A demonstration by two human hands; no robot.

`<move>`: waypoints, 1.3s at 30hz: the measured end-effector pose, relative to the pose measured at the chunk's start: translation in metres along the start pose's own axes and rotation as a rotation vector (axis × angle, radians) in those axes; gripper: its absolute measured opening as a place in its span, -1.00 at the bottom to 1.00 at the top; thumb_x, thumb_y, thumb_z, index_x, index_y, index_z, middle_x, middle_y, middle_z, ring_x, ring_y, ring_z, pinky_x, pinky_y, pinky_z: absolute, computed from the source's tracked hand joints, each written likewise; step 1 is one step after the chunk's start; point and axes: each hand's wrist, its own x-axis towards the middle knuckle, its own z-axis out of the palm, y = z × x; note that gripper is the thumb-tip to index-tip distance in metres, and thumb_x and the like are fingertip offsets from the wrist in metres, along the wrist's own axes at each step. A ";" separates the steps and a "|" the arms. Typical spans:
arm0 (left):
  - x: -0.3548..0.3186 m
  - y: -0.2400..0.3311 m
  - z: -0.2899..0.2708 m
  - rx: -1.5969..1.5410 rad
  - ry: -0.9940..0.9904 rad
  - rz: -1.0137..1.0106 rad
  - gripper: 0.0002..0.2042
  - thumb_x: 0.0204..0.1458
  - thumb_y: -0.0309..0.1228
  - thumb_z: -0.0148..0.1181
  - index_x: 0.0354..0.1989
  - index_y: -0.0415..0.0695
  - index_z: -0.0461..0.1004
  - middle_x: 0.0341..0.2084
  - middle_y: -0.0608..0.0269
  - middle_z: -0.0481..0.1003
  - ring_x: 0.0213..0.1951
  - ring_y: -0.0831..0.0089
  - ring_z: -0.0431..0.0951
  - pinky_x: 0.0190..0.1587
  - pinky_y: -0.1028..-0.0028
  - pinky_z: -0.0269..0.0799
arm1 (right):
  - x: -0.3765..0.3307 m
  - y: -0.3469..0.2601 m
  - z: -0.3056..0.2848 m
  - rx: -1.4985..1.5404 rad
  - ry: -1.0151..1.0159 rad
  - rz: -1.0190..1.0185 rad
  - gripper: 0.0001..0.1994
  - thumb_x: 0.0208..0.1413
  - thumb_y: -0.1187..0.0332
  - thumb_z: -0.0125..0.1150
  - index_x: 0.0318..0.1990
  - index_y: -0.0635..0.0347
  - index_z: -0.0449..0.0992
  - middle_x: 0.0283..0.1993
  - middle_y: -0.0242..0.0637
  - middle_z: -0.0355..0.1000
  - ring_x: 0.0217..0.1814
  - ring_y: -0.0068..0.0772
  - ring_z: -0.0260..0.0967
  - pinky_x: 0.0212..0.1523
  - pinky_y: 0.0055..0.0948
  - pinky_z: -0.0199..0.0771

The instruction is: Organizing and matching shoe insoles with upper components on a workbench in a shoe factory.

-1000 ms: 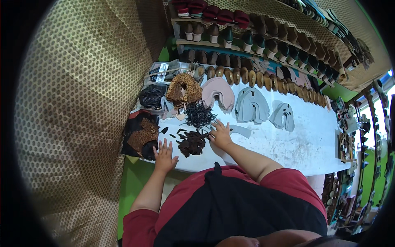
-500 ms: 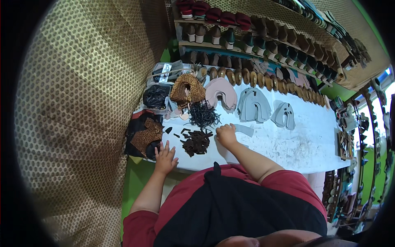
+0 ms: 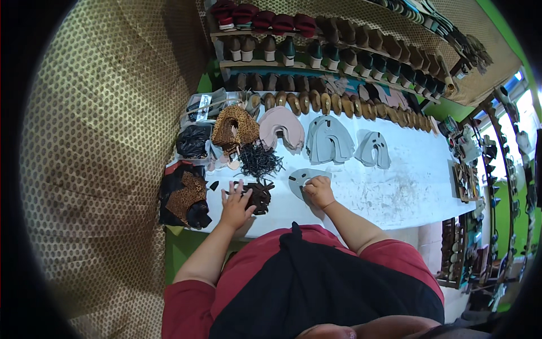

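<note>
My right hand [image 3: 319, 192] is closed, its fingertips down on a curved light grey cut piece [image 3: 299, 176] with small dark strips on it. Whether those fingers pinch anything is hidden. Over the left side of a pile of short dark brown strips [image 3: 261, 198], my left hand [image 3: 236, 210] is open with fingers spread. Beyond that pile lies a tangle of thin black strips [image 3: 259, 160]. Similar grey arch-shaped pieces lie in a large stack [image 3: 330, 141] and a smaller stack [image 3: 373, 150], the latter with dark bits on top.
Pink arch pieces [image 3: 280, 125] and leopard-print pieces [image 3: 228, 127] stand at the back left. A black bag [image 3: 193, 141] and a leopard-print bundle [image 3: 186, 198] sit at the table's left edge. Shoe lasts [image 3: 326, 103] line the back, below shelves of shoes [image 3: 316, 55].
My left hand has moved right, from the bare table onto the brown pile. The grey piece by my right hand now lies to that hand's left, with dark strips showing. The view has shifted slightly.
</note>
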 end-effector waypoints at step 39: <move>0.079 0.108 0.051 0.049 -0.291 0.193 -0.43 0.11 0.06 0.15 0.30 0.19 0.37 0.52 0.11 -0.24 0.50 -0.16 -0.37 0.38 -0.31 -0.43 | -0.013 -0.012 -0.011 0.138 -0.073 0.142 -0.74 0.03 0.26 0.28 -0.10 -0.03 0.68 0.20 -0.20 0.40 0.40 -0.04 0.16 0.30 0.03 0.09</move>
